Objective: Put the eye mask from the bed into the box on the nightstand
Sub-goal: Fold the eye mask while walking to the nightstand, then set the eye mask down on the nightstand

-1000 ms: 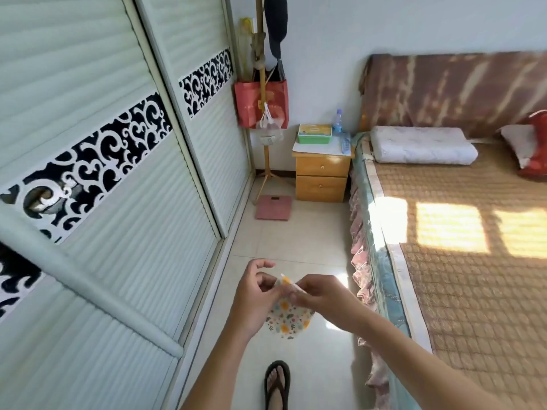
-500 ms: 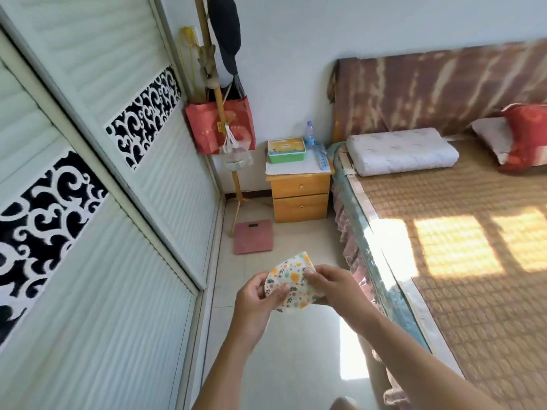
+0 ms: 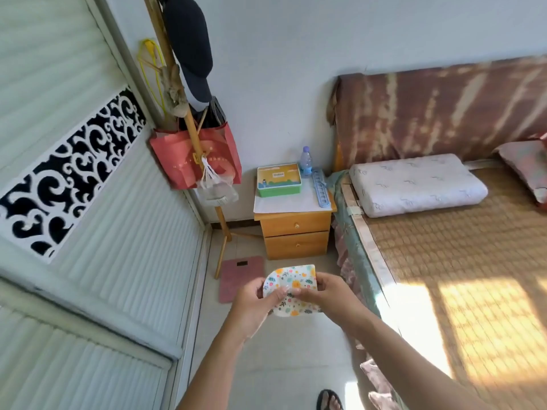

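Lower centre of the frame: the left hand (image 3: 251, 303) and the right hand (image 3: 322, 294) together hold the eye mask (image 3: 293, 284), a white cloth printed with small flowers, in the air above the tiled floor (image 3: 284, 350). Each grip is clenched on the eye mask, thumb and fingers pinching its lower middle, and the cloth appears folded over. Centre of the frame: the nightstand (image 3: 296, 229), a wooden unit with two drawers, stands against the wall between the coat stand (image 3: 192, 134) and the bed (image 3: 444, 261). On its top, toward the back, sits the box (image 3: 278, 180), green-sided with its printed lid closed; a water bottle (image 3: 306, 157) stands just beside it at the rear right. Right half: the bed carries a woven mat and a white pillow (image 3: 414, 184). Below the nightstand, a pink scale (image 3: 239, 276) lies on the floor, well apart from the box
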### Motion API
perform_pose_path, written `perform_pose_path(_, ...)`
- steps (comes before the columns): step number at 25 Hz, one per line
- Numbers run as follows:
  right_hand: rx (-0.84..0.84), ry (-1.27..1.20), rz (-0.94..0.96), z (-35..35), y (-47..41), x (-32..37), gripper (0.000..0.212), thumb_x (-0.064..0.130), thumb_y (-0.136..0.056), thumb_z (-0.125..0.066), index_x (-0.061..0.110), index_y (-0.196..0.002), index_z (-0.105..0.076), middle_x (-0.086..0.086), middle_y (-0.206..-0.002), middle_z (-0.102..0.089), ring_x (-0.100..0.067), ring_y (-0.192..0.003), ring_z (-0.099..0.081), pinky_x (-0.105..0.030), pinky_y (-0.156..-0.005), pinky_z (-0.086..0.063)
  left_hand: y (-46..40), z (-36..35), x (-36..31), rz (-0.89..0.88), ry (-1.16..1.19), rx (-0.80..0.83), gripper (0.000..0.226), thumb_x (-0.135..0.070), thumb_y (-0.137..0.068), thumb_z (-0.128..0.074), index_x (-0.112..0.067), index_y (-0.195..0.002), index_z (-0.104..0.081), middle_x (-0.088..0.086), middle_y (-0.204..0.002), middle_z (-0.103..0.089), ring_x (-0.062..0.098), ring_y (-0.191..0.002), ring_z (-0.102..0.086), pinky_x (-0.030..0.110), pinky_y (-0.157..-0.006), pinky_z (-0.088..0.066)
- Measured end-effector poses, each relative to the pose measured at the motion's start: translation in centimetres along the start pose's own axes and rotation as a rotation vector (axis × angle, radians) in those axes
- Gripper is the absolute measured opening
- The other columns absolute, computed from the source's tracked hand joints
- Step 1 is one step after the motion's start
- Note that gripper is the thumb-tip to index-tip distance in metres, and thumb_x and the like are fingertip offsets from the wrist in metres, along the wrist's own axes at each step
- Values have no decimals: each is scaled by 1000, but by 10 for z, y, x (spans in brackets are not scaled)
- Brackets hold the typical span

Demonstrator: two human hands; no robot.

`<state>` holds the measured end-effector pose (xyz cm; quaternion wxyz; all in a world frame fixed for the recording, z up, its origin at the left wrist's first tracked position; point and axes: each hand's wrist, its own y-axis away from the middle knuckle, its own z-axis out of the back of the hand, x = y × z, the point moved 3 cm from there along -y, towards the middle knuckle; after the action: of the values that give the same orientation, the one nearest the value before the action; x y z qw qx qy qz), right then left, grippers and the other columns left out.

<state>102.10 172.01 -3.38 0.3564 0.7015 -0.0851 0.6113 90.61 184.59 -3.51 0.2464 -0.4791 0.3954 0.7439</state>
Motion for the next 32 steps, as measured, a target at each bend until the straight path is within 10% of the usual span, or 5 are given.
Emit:
perform_pose_path(8,20,144,-93,52,-178,54,29,22,-88,-65,13,-116,-62,-1,-101,-72,-16,-91,-71,-34,-84,-58,-172,19,-44,90,75,-47,15,-31,-80,-70,-27,-94,-67,-3,-94,-76,14,-87,-72,38,-82,-58)
perform_pose_path(13,23,642,-70,90,-297,74,42,39,-92,-53,18,-129,-54,0,-125,-63,-13,-110,-61,-28,-93,-49,-298,51,-55,130,133,-60,5,-23,-85,-66,-24,-88,-63,-8,-85,-72,-7,-64,-68,8,-49,-48)
perform_pose_path(17,79,1039,-167,105,-379,95,39,40,-93,-48,20,-127,-54,-3,-128,-62,-21,-113,-59,-34,-93,-49,-391,68,-74,168,119,-21,11,-16,-89,-60,-16,-99,-61,-7,-88,-69,-2,-69,-67,9,-52,-51)
perform_pose_path(21,80,1149,-208,124,-451,120,37,38,-93,-44,25,-128,-50,-3,-128,-62,-25,-114,-59,-41,-93,-50,-477,81,-96,202,55,-8,16,-18,-91,-57,-17,-107,-58,1,-100,-68,14,-90,-65,34,-82,-56)
perform_pose_path(32,250,1268,-301,208,-626,126,42,38,-99,-36,18,-134,-43,-6,-136,-54,-27,-123,-52,-40,-98,-45,-657,49,-78,417,101,-71,11,-15,-91,-56,-15,-102,-58,2,-97,-67,18,-90,-64,31,-74,-55)
